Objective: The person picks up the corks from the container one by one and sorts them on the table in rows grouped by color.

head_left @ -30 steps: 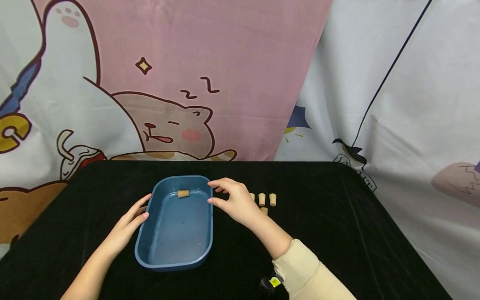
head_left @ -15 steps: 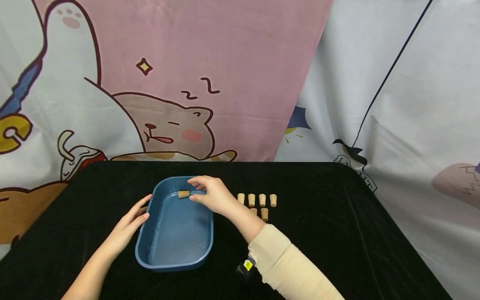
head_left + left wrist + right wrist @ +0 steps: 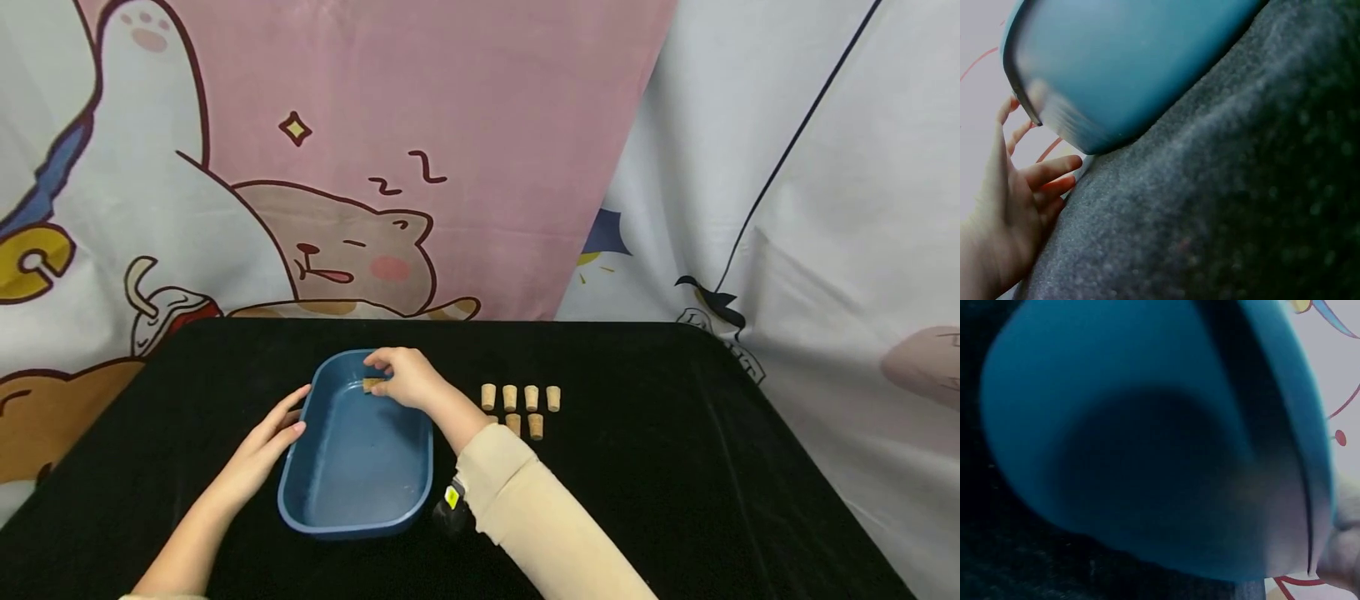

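A blue rectangular tray (image 3: 352, 467) stands on the black cloth, with one cork (image 3: 371, 385) lying near its back wall. Over the back right of the tray reaches my right hand (image 3: 408, 379). Its bent thumb and fingers pinch that cork, partly covering it. My left hand (image 3: 262, 446) touches the tray's left side with relaxed fingers; in the left wrist view the hand (image 3: 1016, 200) lies beside the outer wall of the tray (image 3: 1135, 56). In the right wrist view the tray (image 3: 1104, 350) fills the picture, dark and blurred, and the cork cannot be made out.
To the right of the tray, several corks stand in two rows, among them a back-row cork (image 3: 553, 398) and a front-row cork (image 3: 536, 427). My right sleeve passes in front of them. A printed curtain (image 3: 487, 125) hangs behind the black-covered table (image 3: 660, 475).
My right hand has moved left from the tray's right rim, over the inside, to the cork. My left hand and the tray have kept their places. The view has shifted slightly.
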The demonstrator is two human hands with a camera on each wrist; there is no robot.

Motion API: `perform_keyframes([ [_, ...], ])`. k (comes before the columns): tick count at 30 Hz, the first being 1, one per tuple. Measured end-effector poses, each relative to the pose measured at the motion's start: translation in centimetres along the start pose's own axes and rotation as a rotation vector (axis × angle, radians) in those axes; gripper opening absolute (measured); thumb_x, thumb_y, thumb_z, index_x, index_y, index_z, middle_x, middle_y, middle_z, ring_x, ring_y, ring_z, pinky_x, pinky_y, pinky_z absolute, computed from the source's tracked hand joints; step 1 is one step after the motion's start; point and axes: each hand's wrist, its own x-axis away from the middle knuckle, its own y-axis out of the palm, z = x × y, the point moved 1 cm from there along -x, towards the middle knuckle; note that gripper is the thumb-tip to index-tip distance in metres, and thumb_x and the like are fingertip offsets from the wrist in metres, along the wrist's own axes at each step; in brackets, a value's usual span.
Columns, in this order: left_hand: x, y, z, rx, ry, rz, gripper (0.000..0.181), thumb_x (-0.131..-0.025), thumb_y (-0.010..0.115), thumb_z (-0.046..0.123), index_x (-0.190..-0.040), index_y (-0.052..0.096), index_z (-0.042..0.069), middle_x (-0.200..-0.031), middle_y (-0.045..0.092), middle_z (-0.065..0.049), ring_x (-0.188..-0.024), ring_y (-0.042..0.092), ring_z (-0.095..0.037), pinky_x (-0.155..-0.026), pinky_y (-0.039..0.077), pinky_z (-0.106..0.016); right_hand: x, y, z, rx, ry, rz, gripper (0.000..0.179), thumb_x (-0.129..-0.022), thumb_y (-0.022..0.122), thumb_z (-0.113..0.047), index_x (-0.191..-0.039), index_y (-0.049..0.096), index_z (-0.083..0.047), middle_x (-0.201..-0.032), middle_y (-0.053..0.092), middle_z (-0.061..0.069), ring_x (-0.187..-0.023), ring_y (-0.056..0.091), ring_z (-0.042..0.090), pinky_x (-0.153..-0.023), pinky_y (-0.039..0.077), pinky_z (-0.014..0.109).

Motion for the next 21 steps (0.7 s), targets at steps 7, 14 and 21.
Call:
perform_keyframes([
  [7,-0.1,0.0,0.3,-0.003,-0.004,0.000,0.053,-0.104,0.039,0.022,-0.153,0.022,0.013,-0.139,0.039,-0.033,-0.118,0.048,-0.046,-0.088,0.047,-0.051,-1.1,0.4,0.1,0.057,0.035,-0.010,0.038,-0.086,0.071,-0.005,-0.123,0.066,-0.014,-0.117,0.064,0.006,-0.108,0.058,0.020,-0.084,0.049,0.024],
  [14,0.1,-0.3,0.3,-0.001,-0.028,0.003,0.053,-0.104,0.039,0.025,-0.153,0.021,0.014,-0.141,0.036,-0.033,-0.120,0.045,-0.050,-0.087,0.047,-0.058,-1.7,1.1,-0.1,0.114,0.055,-0.012,0.038,-0.085,0.072,-0.002,-0.120,0.068,-0.015,-0.113,0.066,0.004,-0.109,0.057,0.016,-0.088,0.047,0.022],
  [21,0.0,0.0,0.4,0.030,-0.036,-0.013,0.054,-0.104,0.039,0.026,-0.154,0.021,0.016,-0.142,0.034,-0.033,-0.122,0.043,-0.050,-0.089,0.045,-0.060,-1.8,2.0,0.4,0.127,0.077,-0.054,0.040,-0.082,0.075,-0.004,-0.120,0.069,-0.016,-0.112,0.067,0.001,-0.104,0.058,0.013,-0.084,0.047,0.019],
])
